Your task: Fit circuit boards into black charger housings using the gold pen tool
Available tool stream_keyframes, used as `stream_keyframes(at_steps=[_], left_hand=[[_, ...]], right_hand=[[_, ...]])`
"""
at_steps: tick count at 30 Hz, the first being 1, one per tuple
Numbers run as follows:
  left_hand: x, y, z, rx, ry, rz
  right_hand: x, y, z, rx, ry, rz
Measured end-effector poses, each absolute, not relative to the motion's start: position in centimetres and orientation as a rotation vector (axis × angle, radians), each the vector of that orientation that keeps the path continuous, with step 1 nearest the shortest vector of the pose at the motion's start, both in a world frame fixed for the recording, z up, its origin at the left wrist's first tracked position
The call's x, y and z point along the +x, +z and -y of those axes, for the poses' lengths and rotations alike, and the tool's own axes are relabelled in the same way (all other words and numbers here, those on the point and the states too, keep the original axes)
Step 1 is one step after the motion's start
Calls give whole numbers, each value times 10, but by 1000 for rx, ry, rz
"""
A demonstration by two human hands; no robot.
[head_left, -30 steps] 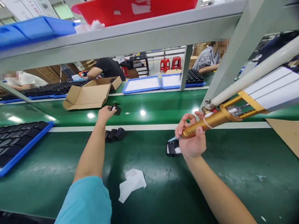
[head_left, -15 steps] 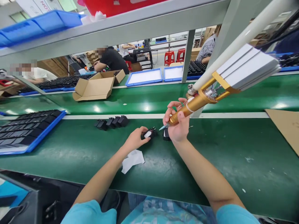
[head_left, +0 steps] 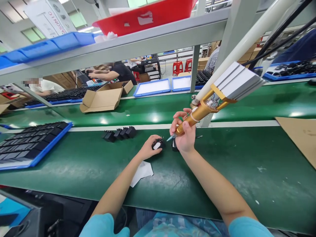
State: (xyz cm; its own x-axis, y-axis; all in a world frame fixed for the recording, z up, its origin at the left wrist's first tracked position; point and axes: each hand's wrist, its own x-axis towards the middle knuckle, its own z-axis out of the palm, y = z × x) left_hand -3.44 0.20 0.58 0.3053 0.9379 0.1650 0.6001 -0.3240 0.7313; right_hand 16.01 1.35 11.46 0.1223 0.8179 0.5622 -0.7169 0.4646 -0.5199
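Left hand (head_left: 147,150) fingers curl around one black adapter (head_left: 157,144); right hand (head_left: 185,138) fingers clench one gold dispenser (head_left: 195,118).
Four spare adapters (head_left: 119,133) sit in a row left of the black adapter.

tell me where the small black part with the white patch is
Head view, near centre: the small black part rests on the green belt in the left hand, left of the tip of the gold dispenser.

bright overhead light | glare spots on green belt (head_left: 153,118) | wide-angle edge bending
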Motion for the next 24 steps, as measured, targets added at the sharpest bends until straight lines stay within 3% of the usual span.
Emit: stream_keyframes(at_steps=[14,24], left_hand=[[-29,1,8,1957,709,-1660],[-2,25,34,1929,1089,-1636]], right_hand=[[165,116,-15,-222,1093,899],[160,119,-4,-168,1181,915]])
